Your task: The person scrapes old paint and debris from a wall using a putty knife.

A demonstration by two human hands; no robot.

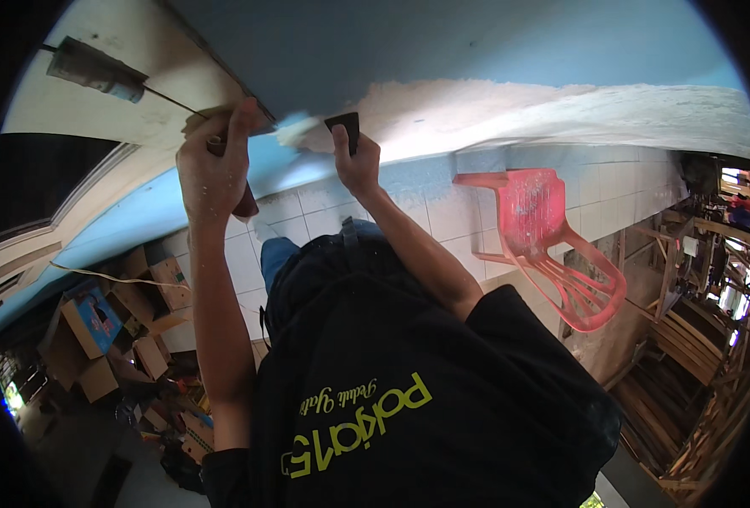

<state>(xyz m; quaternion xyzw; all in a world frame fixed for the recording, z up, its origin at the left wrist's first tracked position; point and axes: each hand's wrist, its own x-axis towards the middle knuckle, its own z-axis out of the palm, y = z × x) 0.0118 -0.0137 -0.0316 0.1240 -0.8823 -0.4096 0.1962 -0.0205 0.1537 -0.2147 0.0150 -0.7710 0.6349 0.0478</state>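
Note:
My right hand (359,169) is closed round a flat black scraper (346,132), its thumb along the face. The scraper is at the wall, next to a pale, filler-like patch (409,110) on the blue paint. Farther left, my raised left hand (214,169) wraps a brown handle-like piece (246,206); a round brown end shows above the fist. What this piece belongs to is mostly hidden. Beyond that hand, a grey-blue cylinder (95,69) sits on a thin rod running toward my fingers. Whether the rod joins the held piece is unclear.
A red plastic chair (534,212), speckled white, stands on the tiled floor (442,224) to the right. Open cardboard boxes (95,326) are piled at lower left. Stacked timber (663,381) lies at the far right. A dark opening (44,182) is at left.

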